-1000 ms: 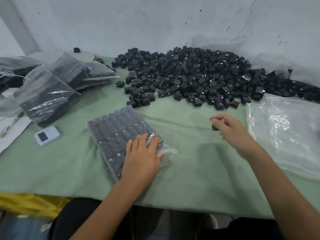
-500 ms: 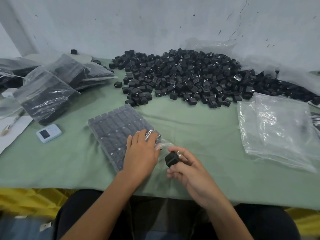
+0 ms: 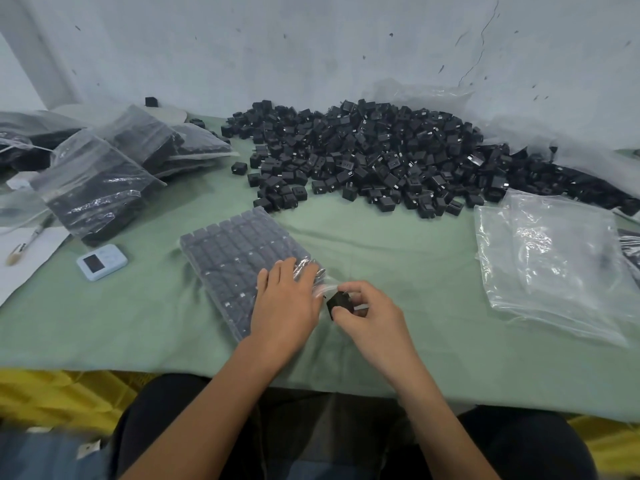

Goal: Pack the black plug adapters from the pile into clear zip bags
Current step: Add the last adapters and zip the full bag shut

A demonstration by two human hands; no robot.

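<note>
A clear zip bag (image 3: 235,258) lies flat on the green cloth, filled with neat rows of black plug adapters. My left hand (image 3: 285,304) rests flat on its near right corner, fingers straight, pressing the plastic beside the bag's open mouth. My right hand (image 3: 372,318) pinches one black adapter (image 3: 340,303) between thumb and fingers, right at that mouth. A big pile of loose black adapters (image 3: 374,157) spreads across the back of the table.
Several filled bags (image 3: 100,188) are stacked at the left. A stack of empty clear bags (image 3: 554,261) lies at the right. A small white device (image 3: 101,262) and a brush (image 3: 29,240) on paper sit at the left. The table's near edge is close to my body.
My right hand came back from near the pile with one adapter and now holds it at the bag's mouth. My left hand stayed on the bag.
</note>
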